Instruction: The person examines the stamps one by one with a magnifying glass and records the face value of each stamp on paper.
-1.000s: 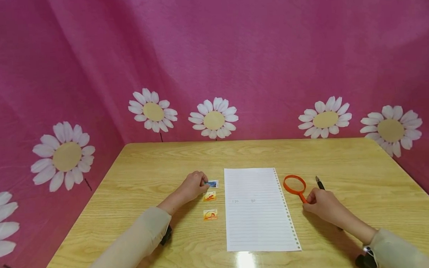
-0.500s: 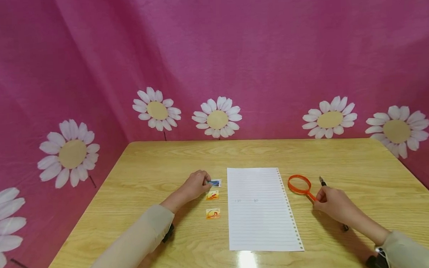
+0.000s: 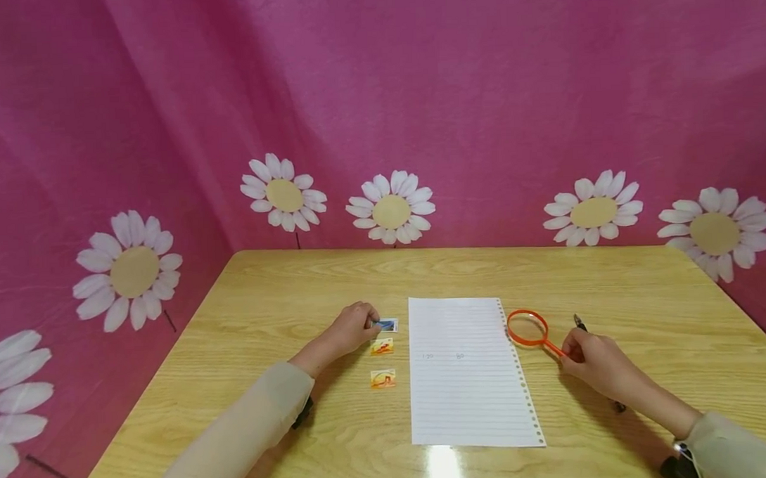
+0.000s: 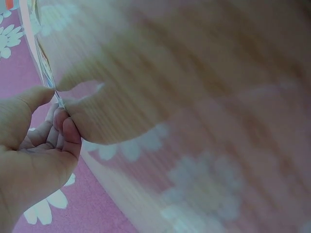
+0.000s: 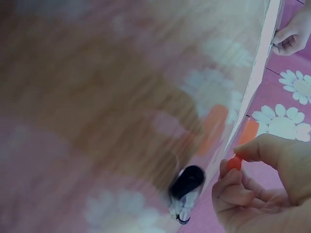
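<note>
In the head view my left hand [image 3: 353,328] pinches the left edge of a blue stamp [image 3: 389,325] with thumb and fingertips, covering part of it. The left wrist view shows this left hand [image 4: 43,131] low at the tabletop. Two yellow-and-red stamps, an upper stamp [image 3: 382,346] and a lower stamp [image 3: 383,379], lie nearer the person. My right hand [image 3: 596,362] grips the handle of an orange magnifying glass [image 3: 546,341], whose lens overlaps the right edge of a lined sheet of paper [image 3: 471,398]. The orange handle end [image 5: 234,162] shows between the fingers in the right wrist view.
A black pen [image 3: 579,322] lies partly under the right hand, its tip pointing away. Small handwritten numbers [image 3: 428,356] mark the paper. Behind the wooden table [image 3: 283,285] hangs a pink curtain [image 3: 466,88] with white flowers.
The magnifying glass has moved left relative to the paper, its lens now reaching the sheet's punched edge. The left hand stays at the blue stamp. The head view has shifted slightly.
</note>
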A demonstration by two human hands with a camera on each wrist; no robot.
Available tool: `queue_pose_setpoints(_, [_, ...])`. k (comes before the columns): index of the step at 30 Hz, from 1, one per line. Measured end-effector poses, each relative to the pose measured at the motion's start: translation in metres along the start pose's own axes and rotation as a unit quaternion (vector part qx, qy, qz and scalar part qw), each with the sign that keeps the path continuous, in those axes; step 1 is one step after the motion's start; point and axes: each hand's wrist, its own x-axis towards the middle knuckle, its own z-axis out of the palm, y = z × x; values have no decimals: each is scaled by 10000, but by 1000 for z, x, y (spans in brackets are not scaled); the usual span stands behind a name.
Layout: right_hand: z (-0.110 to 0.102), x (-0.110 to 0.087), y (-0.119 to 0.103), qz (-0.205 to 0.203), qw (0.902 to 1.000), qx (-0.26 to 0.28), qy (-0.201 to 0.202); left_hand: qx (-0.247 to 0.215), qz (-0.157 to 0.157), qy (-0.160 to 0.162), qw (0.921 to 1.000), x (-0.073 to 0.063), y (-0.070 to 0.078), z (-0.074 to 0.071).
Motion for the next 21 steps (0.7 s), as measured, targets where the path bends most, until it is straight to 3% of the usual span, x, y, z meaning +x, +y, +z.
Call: queue_pose_setpoints(21, [10, 22, -18, -876, 9958, -53, 275, -36, -4, -21, 10000, -1, 1, -1])
